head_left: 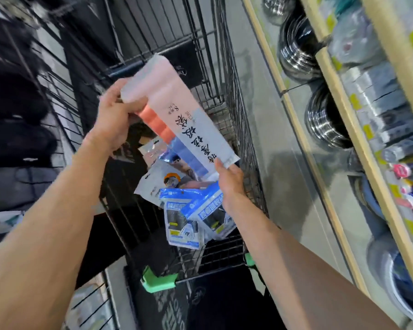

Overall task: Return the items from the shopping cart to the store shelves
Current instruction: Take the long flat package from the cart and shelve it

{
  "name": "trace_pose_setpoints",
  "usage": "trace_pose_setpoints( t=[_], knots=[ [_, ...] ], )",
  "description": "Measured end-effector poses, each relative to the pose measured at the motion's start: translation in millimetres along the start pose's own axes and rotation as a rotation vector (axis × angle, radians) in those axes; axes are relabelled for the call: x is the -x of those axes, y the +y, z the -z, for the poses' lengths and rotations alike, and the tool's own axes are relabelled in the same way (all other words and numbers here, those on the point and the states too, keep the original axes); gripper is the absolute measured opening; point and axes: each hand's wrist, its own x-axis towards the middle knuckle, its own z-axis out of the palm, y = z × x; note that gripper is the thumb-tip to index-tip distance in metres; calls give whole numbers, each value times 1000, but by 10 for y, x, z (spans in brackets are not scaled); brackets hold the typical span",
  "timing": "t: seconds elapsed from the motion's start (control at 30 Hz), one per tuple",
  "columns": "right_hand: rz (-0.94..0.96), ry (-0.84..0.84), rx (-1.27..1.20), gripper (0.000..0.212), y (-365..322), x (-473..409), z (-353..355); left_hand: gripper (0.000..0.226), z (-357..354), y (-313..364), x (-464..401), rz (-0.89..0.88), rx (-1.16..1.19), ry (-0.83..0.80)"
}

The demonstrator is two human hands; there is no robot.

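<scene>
I hold a long clear packet [177, 110] with orange and blue rolls inside and black characters on its label, above the black wire shopping cart [239, 129]. My left hand [115, 115] grips the packet's far end and my right hand [229, 182] pinches its near corner. Below it in the cart lie two blue-and-white packets [196, 215] and a grey packet with a worker in an orange helmet [162, 179]. More packets under them are partly hidden.
Wooden-edged store shelves [358, 148] run along the right, holding black coiled hoses [296, 51], grey packaged goods [386, 110] and small colourful items. Dark goods hang on a wire rack [29, 91] at the left. The cart has green corner bumpers [157, 282].
</scene>
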Motion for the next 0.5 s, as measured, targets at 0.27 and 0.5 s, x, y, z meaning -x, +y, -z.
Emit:
trace_pose_setpoints(
  t=[0.27,0.5],
  knots=[
    [457,118,-191,19,-144,731,448,28,-203,584,474,-1,236,-45],
    [592,418,-278,15,-629,1017,1352,29,-1076,842,515,-41,56,-199]
  ],
)
